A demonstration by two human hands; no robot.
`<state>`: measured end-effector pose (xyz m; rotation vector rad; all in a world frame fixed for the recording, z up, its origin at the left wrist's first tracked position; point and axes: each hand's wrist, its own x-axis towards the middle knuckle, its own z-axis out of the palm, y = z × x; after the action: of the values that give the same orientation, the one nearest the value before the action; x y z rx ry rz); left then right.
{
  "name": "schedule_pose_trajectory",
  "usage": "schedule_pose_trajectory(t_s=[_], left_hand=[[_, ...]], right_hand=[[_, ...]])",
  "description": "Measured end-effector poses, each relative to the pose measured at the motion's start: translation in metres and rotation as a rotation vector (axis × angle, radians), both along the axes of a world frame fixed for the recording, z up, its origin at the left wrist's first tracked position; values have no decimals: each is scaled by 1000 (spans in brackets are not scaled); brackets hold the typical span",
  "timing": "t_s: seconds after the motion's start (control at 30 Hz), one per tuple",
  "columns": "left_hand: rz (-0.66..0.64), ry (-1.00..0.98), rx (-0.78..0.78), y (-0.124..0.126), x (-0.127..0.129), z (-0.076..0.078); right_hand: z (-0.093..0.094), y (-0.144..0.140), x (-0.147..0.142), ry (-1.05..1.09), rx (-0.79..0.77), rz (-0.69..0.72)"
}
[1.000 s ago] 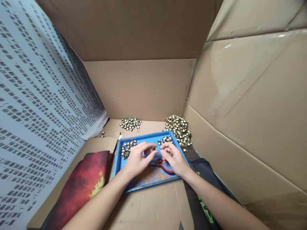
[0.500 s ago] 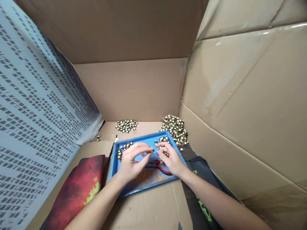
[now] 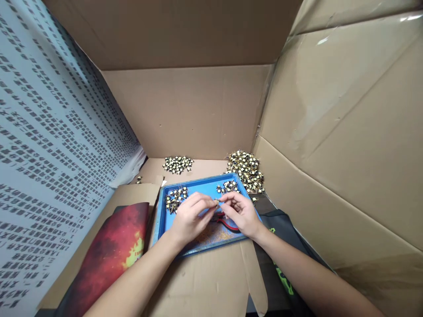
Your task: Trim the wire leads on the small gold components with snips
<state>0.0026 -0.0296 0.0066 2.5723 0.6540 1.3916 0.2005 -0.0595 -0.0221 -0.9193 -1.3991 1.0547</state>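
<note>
Presently, the left hand [image 3: 192, 218] pinches a small component [image 3: 217, 201] above the blue tray [image 3: 202, 190], where pliers [image 3: 230, 227] lie; the right hand [image 3: 243, 215] meets it, whether gripping I cannot tell.

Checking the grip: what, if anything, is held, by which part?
A small component, at the fingertips of left hand and, apparently, right hand; gripped part unclear.

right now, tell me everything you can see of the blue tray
The blue tray is shallow and rectangular, with a raised, scuffed rim; it could be plastic. It lies right side up on cardboard. The left hand and right hand are over it, hiding part. Inside, small black-and-yellow components sit far left and far right, red-handled pliers lie right of centre, and fine orange-brown bits litter the near part.
</note>
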Motion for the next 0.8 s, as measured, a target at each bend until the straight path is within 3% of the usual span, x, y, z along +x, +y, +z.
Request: schedule_pose_trajectory(t_s=[0.13, 0.47, 0.8], left_hand=[[-9, 35, 50, -2, 3, -1], [70, 25, -120, -6, 5, -1], [54, 10, -131, -4, 5, -2]], right_hand=[[0, 0, -1, -31, 25, -9], [-3, -3, -1, -71, 70, -30], [-4, -2, -1, -48, 101, -27]])
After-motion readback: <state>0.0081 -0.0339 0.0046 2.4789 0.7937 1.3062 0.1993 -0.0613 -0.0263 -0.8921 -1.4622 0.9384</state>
